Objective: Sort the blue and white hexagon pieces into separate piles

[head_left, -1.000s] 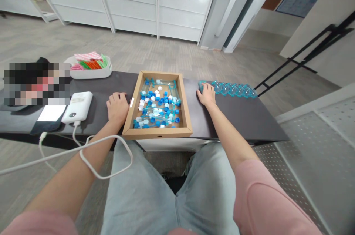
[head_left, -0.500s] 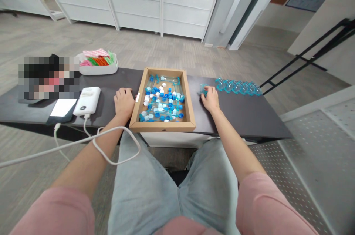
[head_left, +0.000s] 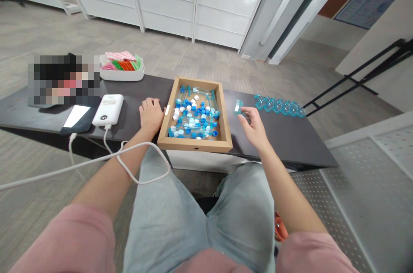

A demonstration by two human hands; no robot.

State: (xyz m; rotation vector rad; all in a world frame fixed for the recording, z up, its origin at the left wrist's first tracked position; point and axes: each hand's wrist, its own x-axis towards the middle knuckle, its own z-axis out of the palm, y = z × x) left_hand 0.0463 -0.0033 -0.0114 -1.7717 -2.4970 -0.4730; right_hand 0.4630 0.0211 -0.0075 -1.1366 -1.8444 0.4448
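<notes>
My left hand [head_left: 151, 115] lies on the dark table with its fingers spread, close against the left side of a shallow cardboard tray [head_left: 163, 132]. Inside the tray are several blue and white small hexagonal pieces [head_left: 192, 121] and clear blue-edged plastic parts [head_left: 202, 92]. Right of the tray, my right hand [head_left: 254, 127] has thumb and forefinger at the near right edge of a small clear blue plastic part [head_left: 238, 106], seemingly pinching it. Beyond that hand, several similar clear blue parts [head_left: 280, 105] stand in a joined-looking row.
At left, a white power bank [head_left: 108, 109] with a white cable [head_left: 142, 149] looping over my left forearm lies near a phone-like device [head_left: 76, 117]. A white basket [head_left: 122, 75] of colourful strips sits behind. A blurred-out patch covers the far left. A black metal frame [head_left: 351, 76] stands right.
My right hand has drawn back slightly towards me, and the small clear part now shows more fully, turned at its fingertips. My left hand stays beside the tray. The view has shifted a little.
</notes>
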